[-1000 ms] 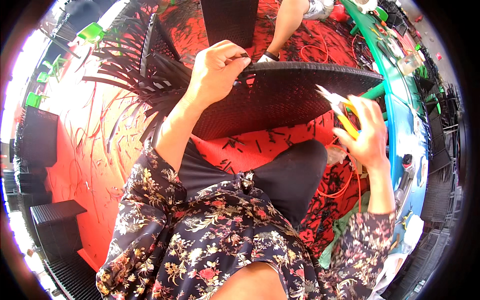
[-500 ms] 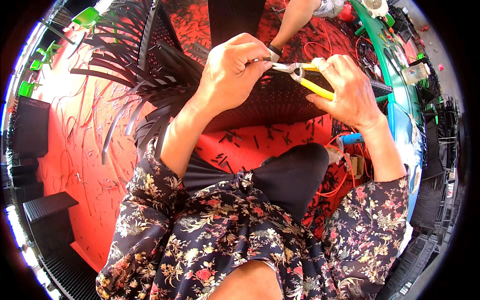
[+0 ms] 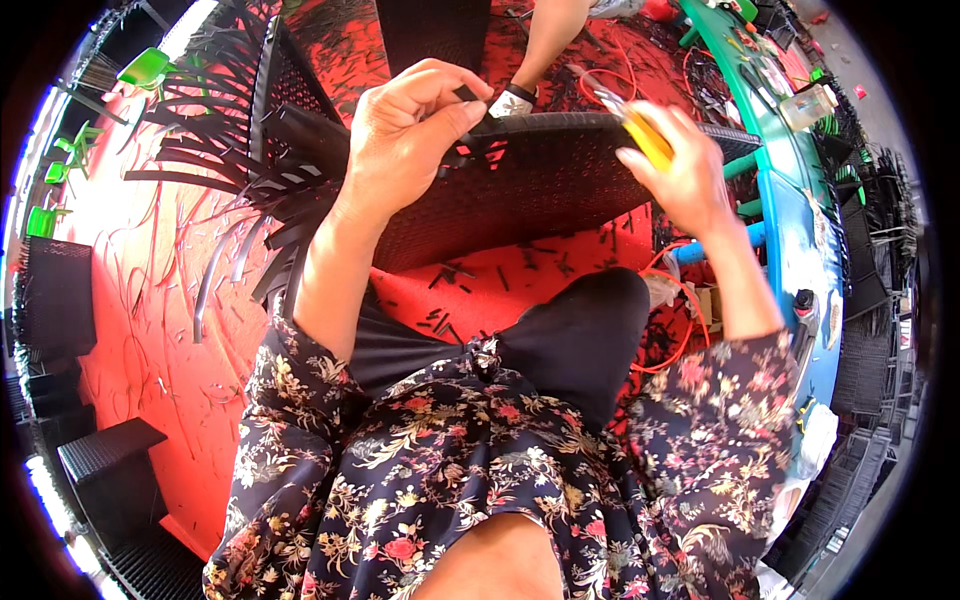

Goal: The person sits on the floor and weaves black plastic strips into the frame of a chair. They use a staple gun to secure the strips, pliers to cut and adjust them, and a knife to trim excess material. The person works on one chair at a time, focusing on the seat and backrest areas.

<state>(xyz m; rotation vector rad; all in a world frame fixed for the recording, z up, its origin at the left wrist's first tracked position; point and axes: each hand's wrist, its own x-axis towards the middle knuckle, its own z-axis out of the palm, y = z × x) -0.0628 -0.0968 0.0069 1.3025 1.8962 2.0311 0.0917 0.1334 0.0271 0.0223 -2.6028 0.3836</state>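
At the top edge of a dark woven panel point(image 3: 540, 185), my left hand point(image 3: 405, 130) pinches a short piece of black flat strip point(image 3: 465, 94) between thumb and fingers. My right hand point(image 3: 683, 175) is closed around yellow-handled cutters point(image 3: 650, 138), raised over the panel's right part and smeared by motion; their metal jaws point up and left, apart from the panel. Loose black strips point(image 3: 200, 175) fan out from the woven work to the left of my left forearm.
Red floor covering point(image 3: 170, 330) is littered with black strip offcuts. Another person's leg point(image 3: 545, 50) stands beyond the panel. On the right runs a green and blue table point(image 3: 790, 215) with a clear jar point(image 3: 808, 106). An orange hose point(image 3: 690, 330) lies below; black woven pieces point(image 3: 110, 470) stand at left.
The cutters have left the strip by my left fingers and swung right and slightly up with my right hand. The left hand keeps its pinch. The whole view has shifted slightly.
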